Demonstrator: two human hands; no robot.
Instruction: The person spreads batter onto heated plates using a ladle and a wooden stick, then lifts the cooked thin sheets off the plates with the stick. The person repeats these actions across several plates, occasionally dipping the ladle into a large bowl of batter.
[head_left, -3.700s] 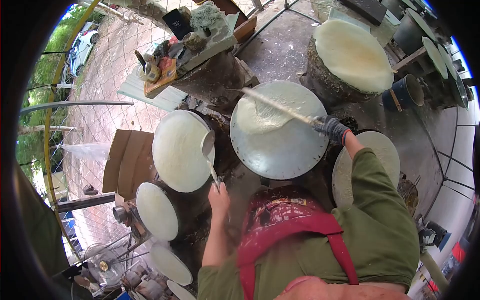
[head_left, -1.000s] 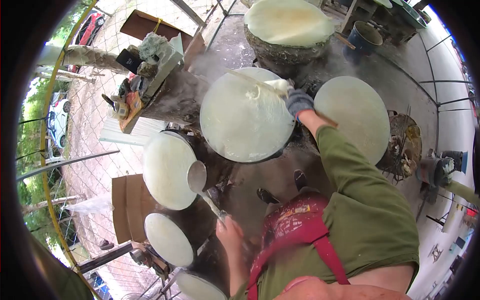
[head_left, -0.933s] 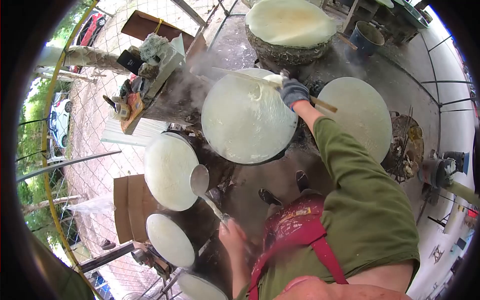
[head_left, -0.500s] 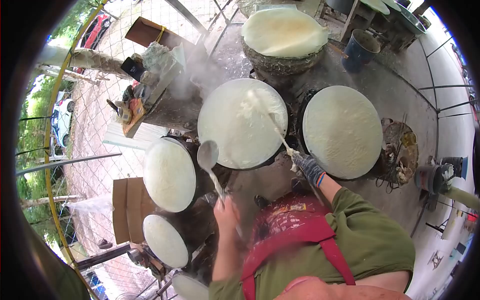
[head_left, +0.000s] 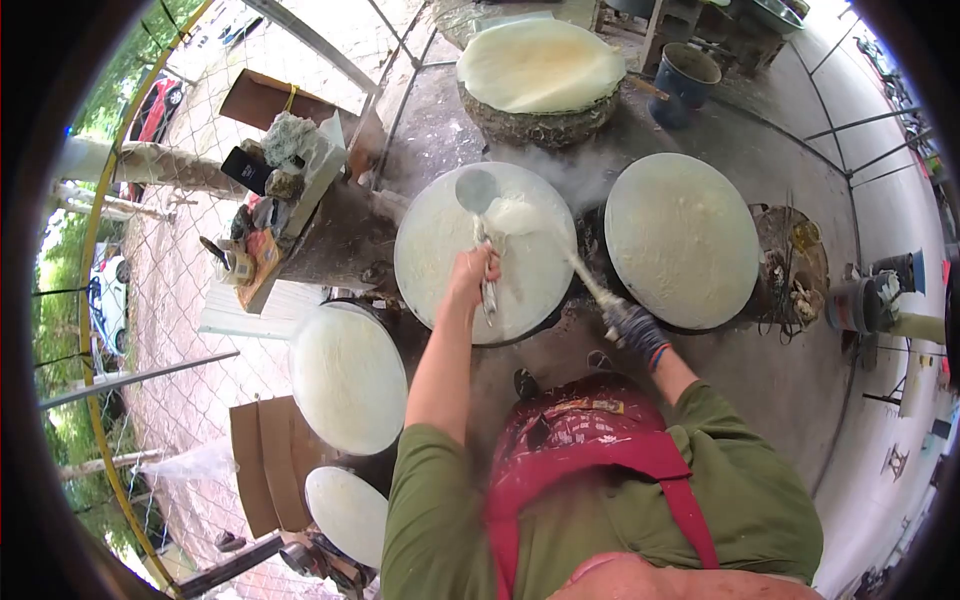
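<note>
Over the middle round steaming pan (head_left: pixel 440 250), left hand (head_left: pixel 473 275) has fingers clamped on a ladle (head_left: pixel 477 192), its bowl near the pan's far edge. Gloved right hand (head_left: pixel 633 327), fingers wrapped round a stick (head_left: pixel 580 272), holds its tip by the ladle's bowl.

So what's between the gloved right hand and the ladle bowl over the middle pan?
In the head view, the stick runs from the right hand to a rolled white sheet beside the ladle.
</note>
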